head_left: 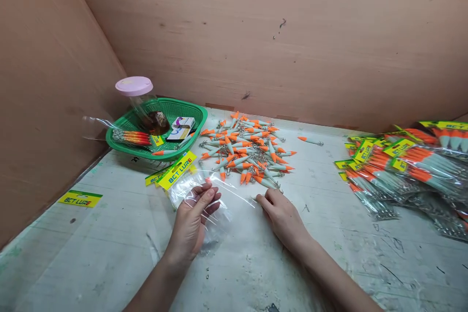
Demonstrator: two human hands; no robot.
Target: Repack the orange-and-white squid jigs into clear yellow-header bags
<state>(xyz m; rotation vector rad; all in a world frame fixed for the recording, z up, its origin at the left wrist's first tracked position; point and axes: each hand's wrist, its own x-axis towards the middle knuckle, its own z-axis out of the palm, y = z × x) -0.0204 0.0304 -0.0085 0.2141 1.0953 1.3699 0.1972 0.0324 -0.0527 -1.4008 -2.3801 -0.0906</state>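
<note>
My left hand [195,217] is closed on a clear plastic bag [223,214], the thumb pressed against the fingers and the film curving out to the right. Just behind it lie more clear bags with yellow and green "BCT LURE" header cards [178,170]. My right hand [281,214] is low over the table by the bag's right edge. Its thumb and index finger are pinched together on something small that I cannot make out. Beyond both hands spreads a loose pile of fishing lures [248,148], pale with orange tips and metal hooks.
Packed bags of lures [413,170] are heaped at the right. A green basket [175,154] at the back left holds a pink-lidded jar [134,87], a small box [181,128] and a red-orange lure pack. One header card [80,199] lies far left; a single lure [310,141] lies right of the pile.
</note>
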